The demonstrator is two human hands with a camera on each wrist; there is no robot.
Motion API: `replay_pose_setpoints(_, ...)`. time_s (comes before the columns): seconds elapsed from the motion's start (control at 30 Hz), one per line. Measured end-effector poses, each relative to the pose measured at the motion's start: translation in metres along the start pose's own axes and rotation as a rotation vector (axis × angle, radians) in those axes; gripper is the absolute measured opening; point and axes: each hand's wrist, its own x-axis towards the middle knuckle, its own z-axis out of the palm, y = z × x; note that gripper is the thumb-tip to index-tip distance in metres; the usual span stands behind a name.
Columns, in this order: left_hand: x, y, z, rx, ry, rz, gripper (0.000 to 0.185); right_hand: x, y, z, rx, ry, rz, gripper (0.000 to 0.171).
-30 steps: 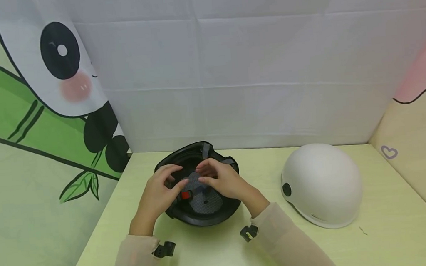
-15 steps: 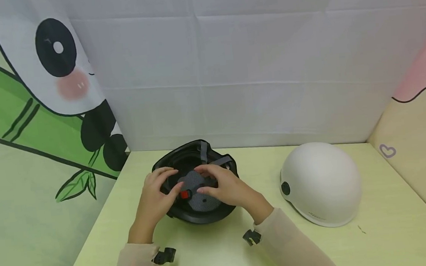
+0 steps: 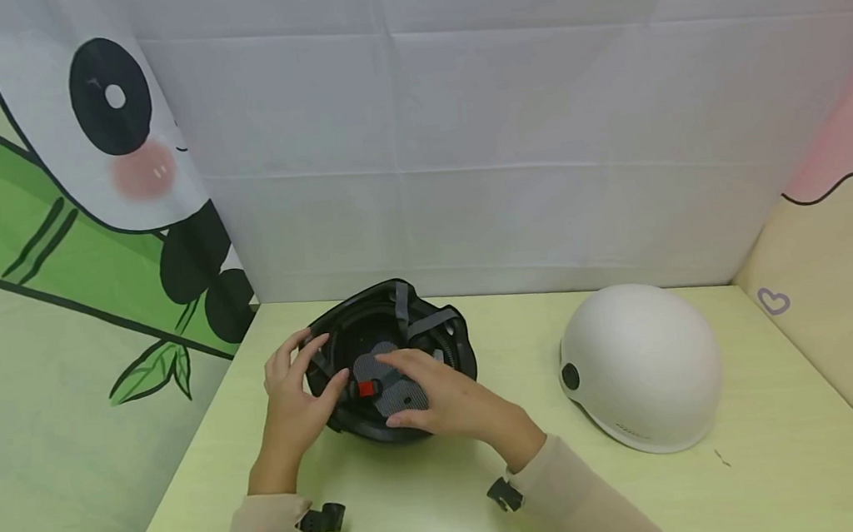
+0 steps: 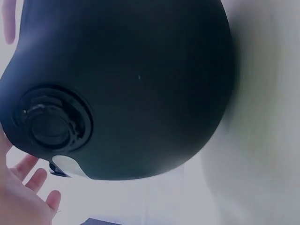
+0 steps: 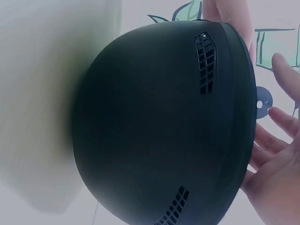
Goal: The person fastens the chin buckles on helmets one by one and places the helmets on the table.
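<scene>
A black helmet [image 3: 379, 430] lies upside down on the table, its hollow facing up. Inside, a red chin-strap buckle [image 3: 367, 388] lies over the dark patterned liner, with grey straps [image 3: 433, 322] along the far right side. My left hand [image 3: 295, 406] is at the helmet's left rim, fingers and thumb spread apart. Over the right part of the hollow is my right hand [image 3: 448, 402], thumb and fingers apart, nothing visible between them. The right wrist view shows the vented shell [image 5: 154, 117] beside the spread right hand [image 5: 276, 164]. Whether the left fingertips touch the rim, I cannot tell.
A white helmet [image 3: 641, 366] stands dome up at the right of the pale yellow table [image 3: 770, 423]. A white sheet [image 3: 500, 152] hangs behind the table. Cartoon-printed panels border both sides.
My left hand has moved left toward the helmet's rim. My right hand has shifted slightly down and left, its fingers spreading from the thumb. More of the buckle and straps shows.
</scene>
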Motion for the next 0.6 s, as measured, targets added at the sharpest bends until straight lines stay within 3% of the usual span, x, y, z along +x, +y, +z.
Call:
replay_pose_setpoints(0.33, -0.004, -0.008, -0.003, -0.027, -0.024, -0.035, 0.05, -0.003, -0.006, 0.008, 0.002, -0.009, 0.005, 0.075)
replay_pose_setpoints(0.6, -0.007, -0.013, -0.005, -0.034, -0.022, -0.017, 0.049, 0.0, -0.013, 0.017, -0.017, -0.008, -0.028, 0.075)
